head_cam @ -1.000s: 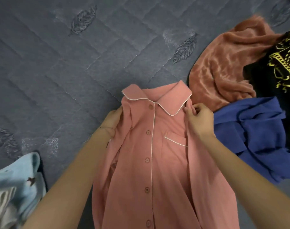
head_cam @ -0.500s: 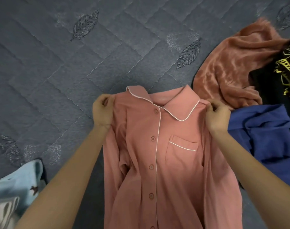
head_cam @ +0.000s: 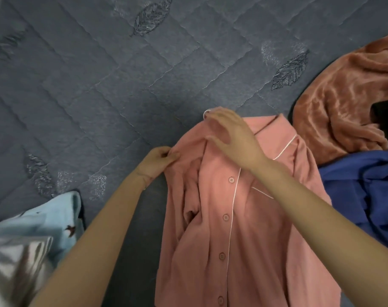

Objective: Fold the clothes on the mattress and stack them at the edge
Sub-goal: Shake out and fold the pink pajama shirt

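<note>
Shirt laid out – no fold made yet

We see the mattress (head_cam: 100, 96) spread wide and grey, and on it, right of the middle, the pink shirt (head_cam: 244, 229) lying face up and buttoned, creased down its left side. Three more clothes sit unfolded in a heap at the right, touching the shirt or just beside it: a rust cloth (head_cam: 343, 103), a blue one (head_cam: 361, 191) and a black one (head_cam: 385, 116). A pale blue cloth (head_cam: 44, 222) lies at lower left; we cannot tell if it is folded. The right hand (head_cam: 230, 138) is spread over the collar, gripping nothing, while the left hand (head_cam: 155, 162) pinches the shoulder edge. We judge the task barely begun – every fold and the whole stack remain.
</note>
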A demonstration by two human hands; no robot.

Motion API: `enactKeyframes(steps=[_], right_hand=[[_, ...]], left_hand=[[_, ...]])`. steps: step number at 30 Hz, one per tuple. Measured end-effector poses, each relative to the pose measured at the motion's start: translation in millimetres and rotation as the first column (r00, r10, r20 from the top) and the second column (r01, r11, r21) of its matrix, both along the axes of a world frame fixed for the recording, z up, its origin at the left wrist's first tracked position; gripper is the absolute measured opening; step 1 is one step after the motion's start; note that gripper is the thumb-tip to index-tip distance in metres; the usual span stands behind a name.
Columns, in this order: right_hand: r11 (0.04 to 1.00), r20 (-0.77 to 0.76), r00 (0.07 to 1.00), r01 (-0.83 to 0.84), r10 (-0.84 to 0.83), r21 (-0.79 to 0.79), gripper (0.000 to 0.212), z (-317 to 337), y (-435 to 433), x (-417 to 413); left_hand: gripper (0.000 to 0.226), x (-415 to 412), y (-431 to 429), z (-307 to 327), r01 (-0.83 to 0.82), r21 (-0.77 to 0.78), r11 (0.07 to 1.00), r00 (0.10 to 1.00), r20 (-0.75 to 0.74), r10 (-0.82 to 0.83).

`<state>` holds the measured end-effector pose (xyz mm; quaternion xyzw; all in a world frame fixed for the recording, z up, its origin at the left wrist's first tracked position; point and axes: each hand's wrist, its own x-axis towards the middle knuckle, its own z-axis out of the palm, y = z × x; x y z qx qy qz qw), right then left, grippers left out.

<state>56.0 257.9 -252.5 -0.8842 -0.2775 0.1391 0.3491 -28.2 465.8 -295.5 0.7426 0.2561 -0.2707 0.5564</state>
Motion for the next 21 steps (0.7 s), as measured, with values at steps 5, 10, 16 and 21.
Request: enactKeyframes(steps=[5,10,16,21], right_hand=[[0.945,-0.139,0.963,-0.255,0.229,-0.206,0.058,-1.9,47.8,-1.0],[0.999,-0.279,0.960,-0.038,0.027,-0.036,0.007,2.9,49.8,-0.7],[0.966,-0.202,0.946,0.234,-0.253,-0.113,0.004,3.0,41.9,11.2],[0.946,-0.167,0.986,-0.066,0.012,-0.316,0.019,1.5,55.5,7.7]], left_hand=[[0.013,-5.8,7.7,16.7,-0.023,-0.284,0.959,0.988,0.140,0.065],[0.023,-10.1,20.6,24.4,0.001,-0.397,0.918,1.000,-0.008,-0.004],[0.029,-43.9,28.2,14.0,0.251,-0.464,0.849,0.862,-0.291,-0.414],[0.007,-27.3,66.4,34.7,0.168,-0.280,0.945,0.935,-0.258,-0.243]])
